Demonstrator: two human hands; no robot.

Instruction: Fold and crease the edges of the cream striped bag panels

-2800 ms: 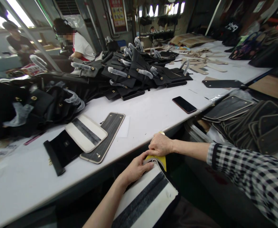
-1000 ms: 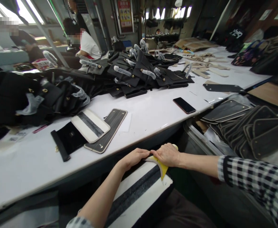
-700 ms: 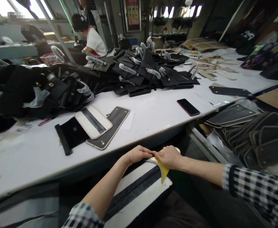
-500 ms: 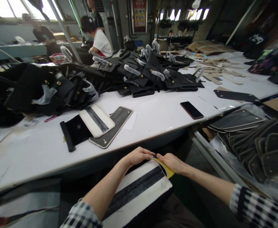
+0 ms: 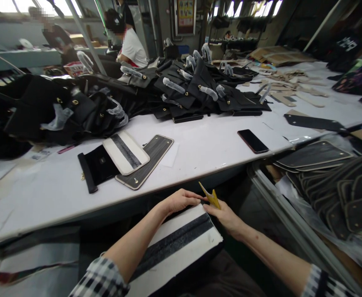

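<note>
Low in front of me a white bag piece (image 5: 181,262) with a dark lengthwise stripe lies tilted over my lap, black material under its edge. My left hand (image 5: 181,201) is closed at its far corner, fingers bent over the edge; the fingertips are partly hidden. Just right of that corner, my right hand (image 5: 226,216) grips a flat yellow tool (image 5: 212,197) with a notched end that points up and away. The right fingers touch or nearly touch the left fingertips; exactly what lies between them cannot be made out.
On the white table (image 5: 196,156) lie a striped white panel (image 5: 119,148) on a black bag part (image 5: 102,167), a dark grey panel (image 5: 156,152) and a phone (image 5: 252,141). Black bags (image 5: 196,90) pile up behind. Dark panels (image 5: 332,185) fill a bin at right. People (image 5: 134,47) work beyond.
The yellow tool has come off the bag piece's end and turned, now pointing upward from my right hand. My left hand stays at the corner. The view has shifted slightly.
</note>
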